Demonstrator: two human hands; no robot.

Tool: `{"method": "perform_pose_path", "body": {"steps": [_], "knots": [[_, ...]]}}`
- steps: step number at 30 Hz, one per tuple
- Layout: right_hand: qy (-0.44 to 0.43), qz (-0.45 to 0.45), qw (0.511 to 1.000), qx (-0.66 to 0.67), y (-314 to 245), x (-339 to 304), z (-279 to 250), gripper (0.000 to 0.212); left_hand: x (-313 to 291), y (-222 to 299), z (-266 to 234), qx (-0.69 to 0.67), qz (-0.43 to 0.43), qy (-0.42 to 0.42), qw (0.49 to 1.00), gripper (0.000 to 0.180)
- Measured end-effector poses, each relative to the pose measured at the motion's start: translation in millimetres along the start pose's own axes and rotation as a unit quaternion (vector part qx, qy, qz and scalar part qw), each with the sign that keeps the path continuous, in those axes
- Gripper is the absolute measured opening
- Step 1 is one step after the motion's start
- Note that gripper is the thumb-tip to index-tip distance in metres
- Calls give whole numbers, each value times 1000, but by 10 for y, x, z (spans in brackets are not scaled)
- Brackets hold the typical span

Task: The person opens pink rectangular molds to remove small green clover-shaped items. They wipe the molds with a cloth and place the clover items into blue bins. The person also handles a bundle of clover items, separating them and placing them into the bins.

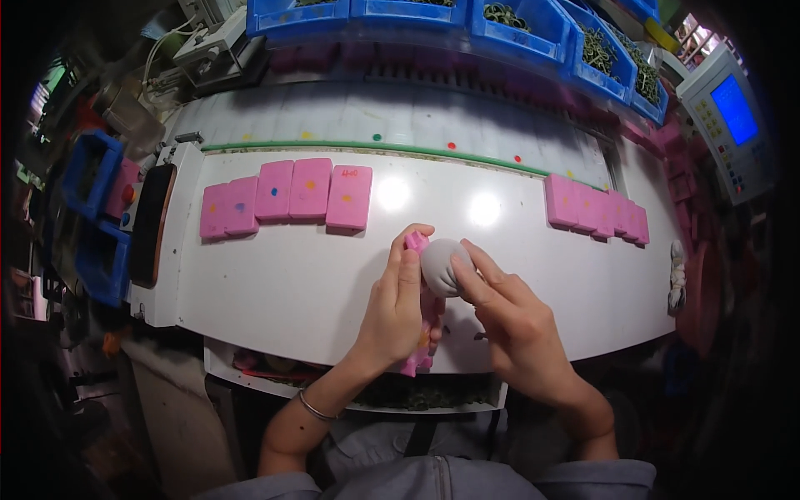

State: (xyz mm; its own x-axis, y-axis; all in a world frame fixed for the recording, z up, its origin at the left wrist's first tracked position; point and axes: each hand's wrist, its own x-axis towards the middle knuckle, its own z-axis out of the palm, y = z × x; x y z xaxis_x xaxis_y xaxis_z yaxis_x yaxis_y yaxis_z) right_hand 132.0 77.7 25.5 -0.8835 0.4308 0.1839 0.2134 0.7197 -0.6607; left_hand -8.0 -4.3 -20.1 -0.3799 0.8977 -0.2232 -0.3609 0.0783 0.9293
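Observation:
In front of me, over the near part of the white tabletop (283, 287), both hands work close together. My left hand (390, 304) is closed around a pink, rubbery piece with notched ends (415, 365), which looks like part of a block mould. A rounded grey ball-like thing (442, 265), with creases on its side, is in the fingers of my right hand (510, 317). The ball is right against the pink piece or just in front of it; I cannot tell whether they touch. Small dark bits (479, 336) lie on the table by my right hand.
Pink blocks with coloured dots stand in a left row (310, 190) and a right row (596, 208). Beyond a green strip (417, 152), blue bins (521, 33) hold small greenish pieces. A control panel (725, 121) stands right. Below the table edge is an open drawer (229, 362).

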Motion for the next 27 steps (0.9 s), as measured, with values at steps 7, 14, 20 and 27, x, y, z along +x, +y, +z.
{"method": "perform_pose_path", "body": {"steps": [7, 14, 20, 27], "knots": [[85, -19, 996, -6, -87, -218, 55, 70, 102, -90, -53, 44, 193, 62, 978, 50], [-50, -14, 997, -53, -130, -193, 126, 79, 84, -134, -69, 109, 187, 52, 975, 62], [-45, -12, 995, -86, -141, -197, 157, 79, 97, -143, -22, 81, 188, 52, 977, 59], [-44, -4, 998, -39, -123, -200, 153, 79, 85, -140, -13, 48, 190, 109, 975, 50]]}}
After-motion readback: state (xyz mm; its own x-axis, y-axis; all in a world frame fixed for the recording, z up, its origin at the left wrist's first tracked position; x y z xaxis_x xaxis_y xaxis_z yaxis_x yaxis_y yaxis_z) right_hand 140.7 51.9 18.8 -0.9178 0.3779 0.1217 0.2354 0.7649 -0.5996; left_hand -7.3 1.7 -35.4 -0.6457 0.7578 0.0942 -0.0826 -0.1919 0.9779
